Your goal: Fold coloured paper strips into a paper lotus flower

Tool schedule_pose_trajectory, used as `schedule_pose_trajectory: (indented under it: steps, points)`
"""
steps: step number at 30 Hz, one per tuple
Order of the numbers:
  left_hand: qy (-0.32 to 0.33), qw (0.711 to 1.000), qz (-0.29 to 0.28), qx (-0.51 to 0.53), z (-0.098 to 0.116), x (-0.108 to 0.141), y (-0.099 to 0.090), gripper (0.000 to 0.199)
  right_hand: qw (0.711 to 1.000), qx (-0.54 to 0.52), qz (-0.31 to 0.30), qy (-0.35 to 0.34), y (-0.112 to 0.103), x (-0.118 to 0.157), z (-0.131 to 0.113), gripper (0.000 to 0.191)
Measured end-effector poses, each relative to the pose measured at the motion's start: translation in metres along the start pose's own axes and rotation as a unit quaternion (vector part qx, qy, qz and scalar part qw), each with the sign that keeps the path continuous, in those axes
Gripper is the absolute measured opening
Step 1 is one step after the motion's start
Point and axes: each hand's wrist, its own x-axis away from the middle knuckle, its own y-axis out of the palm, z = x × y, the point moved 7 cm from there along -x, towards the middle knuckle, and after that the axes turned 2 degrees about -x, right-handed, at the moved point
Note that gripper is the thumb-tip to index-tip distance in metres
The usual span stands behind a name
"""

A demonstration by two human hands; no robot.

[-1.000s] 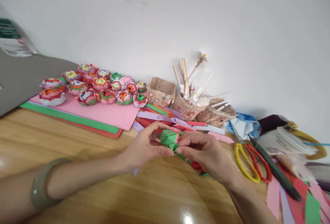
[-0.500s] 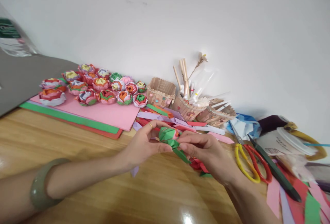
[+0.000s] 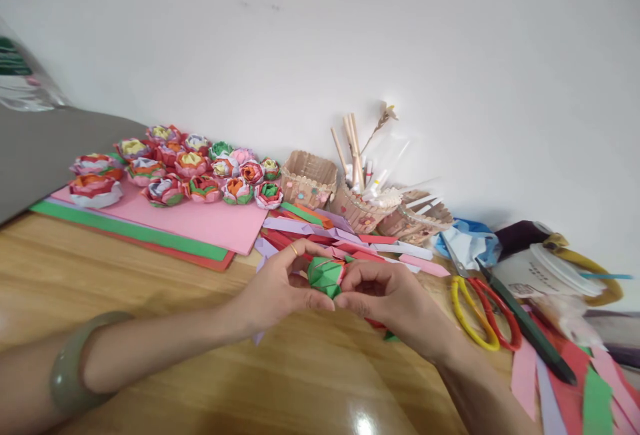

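Between my two hands, a little above the wooden table, is a small green paper flower (image 3: pixel 324 277) with pink and red folds showing on its right side. My left hand (image 3: pixel 284 280) grips it from the left with thumb and fingers. From the right, my right hand (image 3: pixel 381 288) pinches its edge, fingertips close to the left thumb. Thin thread-like lines cross the green paper. Behind my hands lie folded paper strips (image 3: pixel 290 225) in purple, red, white and pink. Some red and green paper is partly hidden below my right hand.
Finished paper flowers (image 3: pixel 193 163) sit on stacked coloured sheets (image 3: pixel 220 225) at the left. Decorated baskets (image 3: pixel 309 181) stand by the wall, one holding sticks. Scissors (image 3: pixel 475 315), a dark green pen-shaped tool (image 3: pixel 537 335), a white tub (image 3: pixel 543 271) and paper strips (image 3: pixel 597 398) are at the right.
The loose green piece sticking out at the lower right now lies against the flower. My right hand has moved left, closer to my left hand. The view has shifted slightly.
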Motion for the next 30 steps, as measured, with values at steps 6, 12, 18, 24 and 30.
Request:
schedule_pose_trajectory:
  steps: [6, 12, 18, 24, 30]
  points:
    - [0.007, 0.999, 0.039, -0.016, 0.004, 0.0, -0.004, 0.049, 0.994, 0.083, 0.027, -0.071, -0.004, 0.001, -0.011, 0.023]
    - [0.037, 0.996, 0.079, -0.032, 0.007, -0.001, -0.009, 0.043, 0.958, 0.221, 0.113, -0.147, -0.004, 0.009, -0.024, 0.024]
    - [0.039, 0.993, 0.102, -0.037, 0.009, -0.001, -0.011, 0.042, 0.868, 0.362, 0.21, -0.267, 0.006, 0.023, -0.034, 0.02]
    - [0.03, 0.998, 0.061, -0.005, 0.006, -0.002, -0.008, 0.043, 0.947, 0.214, 0.144, -0.194, -0.007, 0.014, -0.029, 0.016]
    - [0.025, 0.999, 0.045, 0.0, 0.004, -0.002, -0.006, 0.045, 0.995, 0.032, 0.067, -0.07, -0.011, 0.0, -0.01, 0.022]
